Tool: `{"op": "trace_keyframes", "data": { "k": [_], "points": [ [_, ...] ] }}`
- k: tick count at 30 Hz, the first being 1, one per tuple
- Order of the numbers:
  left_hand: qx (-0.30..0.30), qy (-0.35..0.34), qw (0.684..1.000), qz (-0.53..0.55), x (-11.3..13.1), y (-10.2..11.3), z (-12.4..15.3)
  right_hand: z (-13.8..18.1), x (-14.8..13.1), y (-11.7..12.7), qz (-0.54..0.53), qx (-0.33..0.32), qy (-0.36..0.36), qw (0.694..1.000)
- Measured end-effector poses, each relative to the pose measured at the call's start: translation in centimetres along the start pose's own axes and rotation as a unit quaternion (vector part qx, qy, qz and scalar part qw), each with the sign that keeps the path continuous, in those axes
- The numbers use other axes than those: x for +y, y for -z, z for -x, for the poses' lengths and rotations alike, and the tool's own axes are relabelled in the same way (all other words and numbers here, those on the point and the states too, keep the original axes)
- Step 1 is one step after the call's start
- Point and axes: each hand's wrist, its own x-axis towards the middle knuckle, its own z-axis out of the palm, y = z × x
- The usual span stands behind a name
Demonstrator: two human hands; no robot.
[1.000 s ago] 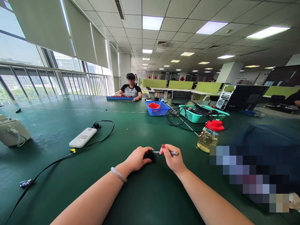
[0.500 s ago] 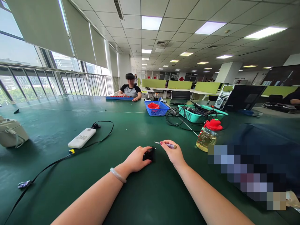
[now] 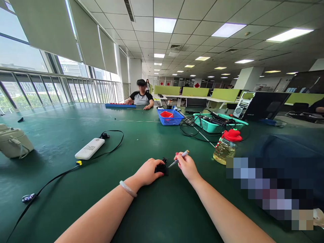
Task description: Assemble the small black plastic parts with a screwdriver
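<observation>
My left hand (image 3: 149, 171), with a pale bangle (image 3: 128, 189) on the wrist, grips a small black object (image 3: 161, 168) between thumb and fingers on the green table. What kind of object it is I cannot make out; a small dark piece sticks up at its far end. Pinched in my right hand (image 3: 186, 166) is a slim screwdriver (image 3: 181, 157). Its thin metal tip slants down to the left, close beside the black object's right side. Whether the tip touches the object I cannot tell.
A white power bank (image 3: 89, 149) with a black cable lies to the left. On the right stand a red-lidded glass jar (image 3: 225, 151), a green basket (image 3: 211, 127) of cables and a blue basket (image 3: 170, 120). A person (image 3: 141, 96) sits across the table (image 3: 141, 141).
The screwdriver has swung from nearly level to slanting, its tip now lower and by the black object. My left hand has stayed put. Across the table, the blue tray has shifted left.
</observation>
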Motion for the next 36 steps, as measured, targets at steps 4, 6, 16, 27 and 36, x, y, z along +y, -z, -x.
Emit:
{"op": "trace_keyframes", "data": {
  "k": [4,6,16,27,36],
  "points": [
    [-0.002,-0.002,1.000,0.000,-0.2,0.0,-0.1,0.4,-1.1,0.1,0.031,-0.013,0.001,0.999],
    [-0.002,-0.005,1.000,0.000,-0.2,-0.1,-0.1,0.6,-1.6,0.0,0.064,0.003,0.028,0.998],
    [0.004,0.003,1.000,0.001,-0.3,-0.1,-0.1,1.1,-2.8,0.2,0.099,-0.005,0.086,0.991],
    [0.002,-0.006,1.000,-0.006,-0.4,-0.2,-0.1,1.9,-4.1,0.1,0.103,-0.118,0.167,0.973],
    [0.007,-0.034,0.999,-0.025,-0.6,-0.4,-0.3,2.7,-4.6,-1.0,0.160,-0.176,0.191,0.952]
  ]
}}
